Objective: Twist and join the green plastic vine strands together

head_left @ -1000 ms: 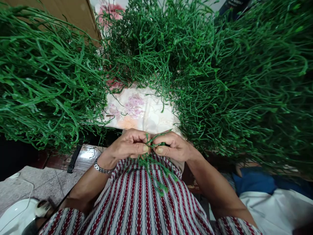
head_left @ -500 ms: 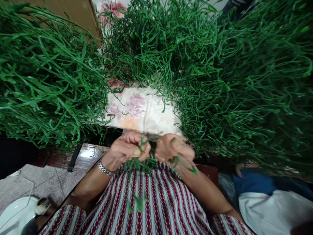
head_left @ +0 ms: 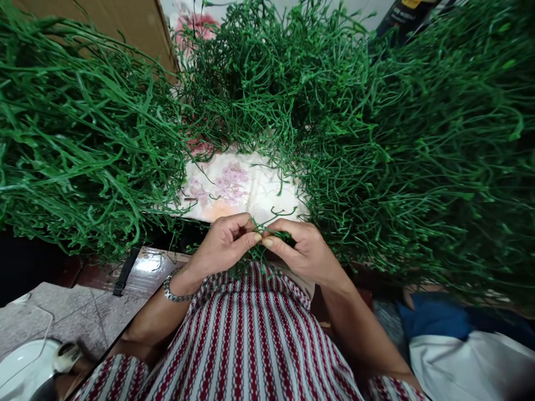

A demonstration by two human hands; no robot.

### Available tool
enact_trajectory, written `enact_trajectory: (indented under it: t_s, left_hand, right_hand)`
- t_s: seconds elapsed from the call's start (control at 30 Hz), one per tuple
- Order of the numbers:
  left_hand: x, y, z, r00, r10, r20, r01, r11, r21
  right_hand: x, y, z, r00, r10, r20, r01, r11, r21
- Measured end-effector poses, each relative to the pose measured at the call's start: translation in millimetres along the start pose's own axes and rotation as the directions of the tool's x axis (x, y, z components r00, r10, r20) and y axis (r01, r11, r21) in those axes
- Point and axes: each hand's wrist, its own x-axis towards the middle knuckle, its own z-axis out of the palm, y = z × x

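My left hand (head_left: pixel 228 242) and my right hand (head_left: pixel 303 248) meet at the table's near edge in front of my lap. Both are closed, thumbs and fingertips pinching a thin green artificial plant stem (head_left: pixel 259 227) with small branching tips. The two thumbs almost touch, and part of the stem is hidden behind the fingers. More green pieces hang just below the hands, over the striped apron. A loose curled stem (head_left: pixel 284 211) lies on the flowered tabletop cover (head_left: pixel 267 192) just beyond my right hand.
Large heaps of green stems rise at the left (head_left: pixel 83 145), the back (head_left: pixel 288 72) and the right (head_left: pixel 418 167). A cardboard box (head_left: pixel 125 28) stands behind the left heap. Someone's blue and white clothing (head_left: pixel 438 317) shows at lower right; a white basin (head_left: pixel 29 362) is at lower left.
My hands have come together and now pinch one stem between them. Green bits that were falling over the apron are gone from there, and a curled stem now lies on the tabletop cover.
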Motion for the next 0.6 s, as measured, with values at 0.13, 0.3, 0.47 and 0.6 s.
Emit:
enact_trajectory:
  t_s: [0.13, 0.3, 0.47, 0.6]
  left_hand:
    - [5.0, -1.3, 5.8, 0.994, -0.014, -0.104, 0.008, 0.998, -0.055]
    - [9.8, -0.3, 7.9, 0.975, -0.212, -0.061, 0.186, 0.939, -0.289]
    - [8.0, -0.8, 4.6, 0.970, -0.243, 0.022, 0.233, 0.899, -0.371]
    - [8.5, -0.9, 3.3, 0.977, -0.161, -0.138, 0.091, 0.907, -0.412]
  right_hand:
    - [-0.3, 5.8, 16.9, 0.984, -0.033, -0.176, 0.019, 0.997, -0.077]
    - [-1.9, 11.7, 26.3, 0.963, -0.056, -0.265, 0.021, 0.991, -0.134]
    - [-3.5, 9.4, 25.2, 0.965, -0.049, -0.259, 0.016, 0.992, -0.127]
    - [-4.4, 11.8, 27.4, 0.879, -0.025, -0.476, -0.045, 0.990, -0.135]
